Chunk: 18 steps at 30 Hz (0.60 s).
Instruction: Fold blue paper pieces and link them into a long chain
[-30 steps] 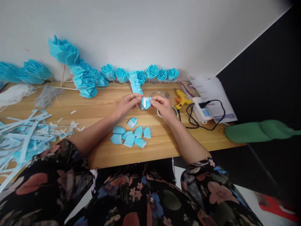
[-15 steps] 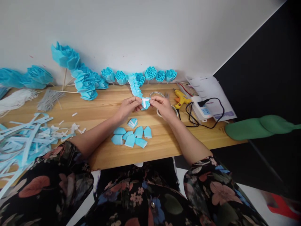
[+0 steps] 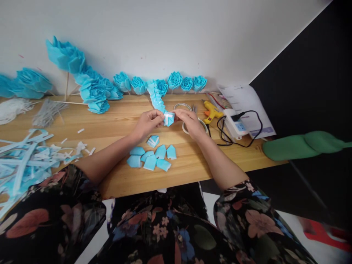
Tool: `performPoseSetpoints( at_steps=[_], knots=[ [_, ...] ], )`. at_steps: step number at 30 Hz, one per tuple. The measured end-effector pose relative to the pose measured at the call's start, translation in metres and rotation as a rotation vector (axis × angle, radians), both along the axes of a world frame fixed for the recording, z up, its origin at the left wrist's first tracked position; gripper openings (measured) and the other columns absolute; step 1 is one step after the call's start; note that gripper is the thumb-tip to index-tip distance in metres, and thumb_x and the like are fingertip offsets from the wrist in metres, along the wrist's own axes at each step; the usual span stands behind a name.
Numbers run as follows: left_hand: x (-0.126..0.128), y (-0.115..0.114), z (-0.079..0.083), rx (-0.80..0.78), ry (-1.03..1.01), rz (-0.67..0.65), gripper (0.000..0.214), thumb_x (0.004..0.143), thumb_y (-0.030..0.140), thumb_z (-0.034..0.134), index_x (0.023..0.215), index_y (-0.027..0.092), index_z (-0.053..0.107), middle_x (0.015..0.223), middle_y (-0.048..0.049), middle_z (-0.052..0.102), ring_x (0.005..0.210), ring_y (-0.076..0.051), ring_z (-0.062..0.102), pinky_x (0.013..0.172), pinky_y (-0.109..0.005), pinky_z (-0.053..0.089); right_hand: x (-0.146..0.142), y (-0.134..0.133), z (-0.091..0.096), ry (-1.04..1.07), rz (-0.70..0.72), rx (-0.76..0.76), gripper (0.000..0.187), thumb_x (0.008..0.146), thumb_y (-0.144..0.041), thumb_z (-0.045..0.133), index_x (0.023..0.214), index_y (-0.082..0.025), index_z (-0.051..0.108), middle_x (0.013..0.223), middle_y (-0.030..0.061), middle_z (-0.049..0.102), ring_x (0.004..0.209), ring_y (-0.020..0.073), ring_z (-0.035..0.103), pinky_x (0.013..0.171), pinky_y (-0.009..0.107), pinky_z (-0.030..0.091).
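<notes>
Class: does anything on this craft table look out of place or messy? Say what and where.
A tangled heap of cut paper strips sprawls loose over the left end of the table. At the right, a green object juts past the table edge. The left hand and right hand pinch a folded blue piece neatly.

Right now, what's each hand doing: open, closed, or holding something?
Left hand: closed, pinching the folded blue paper piece.
Right hand: closed, pinching the same piece from its other side.
</notes>
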State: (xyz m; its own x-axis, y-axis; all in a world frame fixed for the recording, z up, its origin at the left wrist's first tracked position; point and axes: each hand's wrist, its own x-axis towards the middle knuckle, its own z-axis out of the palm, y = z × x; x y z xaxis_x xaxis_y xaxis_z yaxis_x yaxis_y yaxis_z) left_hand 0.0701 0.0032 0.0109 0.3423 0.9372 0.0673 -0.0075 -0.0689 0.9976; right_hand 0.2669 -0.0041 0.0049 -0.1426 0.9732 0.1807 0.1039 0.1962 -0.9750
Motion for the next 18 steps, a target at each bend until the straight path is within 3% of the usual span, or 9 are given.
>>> performPoseSetpoints(
  at_steps=[11, 18],
  knots=[
    [0.0003, -0.0037, 0.0021, 0.074, 0.054, -0.029, 0.018, 0.079, 0.033, 0.068, 0.071, 0.017, 0.063, 0.064, 0.001, 0.06, 0.06, -0.01, 0.049, 0.062, -0.024, 0.041, 0.0007, -0.0028, 0.0018, -0.066, 0.107, -0.009, 0.043, 0.081, -0.047, 0.073, 0.114, -0.019, 0.077, 0.113, 0.0054, 0.079, 0.105, 0.0222, 0.069, 0.097, 0.037, 0.053],
    [-0.003, 0.0014, -0.0004, 0.069, 0.06, -0.014, 0.016, 0.079, 0.031, 0.068, 0.071, 0.017, 0.063, 0.064, 0.0005, 0.061, 0.06, -0.011, 0.052, 0.062, -0.024, 0.043, 0.0022, -0.003, 0.0052, -0.025, 0.07, 0.012, 0.033, 0.085, -0.044, 0.067, 0.107, -0.024, 0.08, 0.117, 0.003, 0.078, 0.112, 0.0217, 0.068, 0.102, 0.037, 0.051]
  ],
)
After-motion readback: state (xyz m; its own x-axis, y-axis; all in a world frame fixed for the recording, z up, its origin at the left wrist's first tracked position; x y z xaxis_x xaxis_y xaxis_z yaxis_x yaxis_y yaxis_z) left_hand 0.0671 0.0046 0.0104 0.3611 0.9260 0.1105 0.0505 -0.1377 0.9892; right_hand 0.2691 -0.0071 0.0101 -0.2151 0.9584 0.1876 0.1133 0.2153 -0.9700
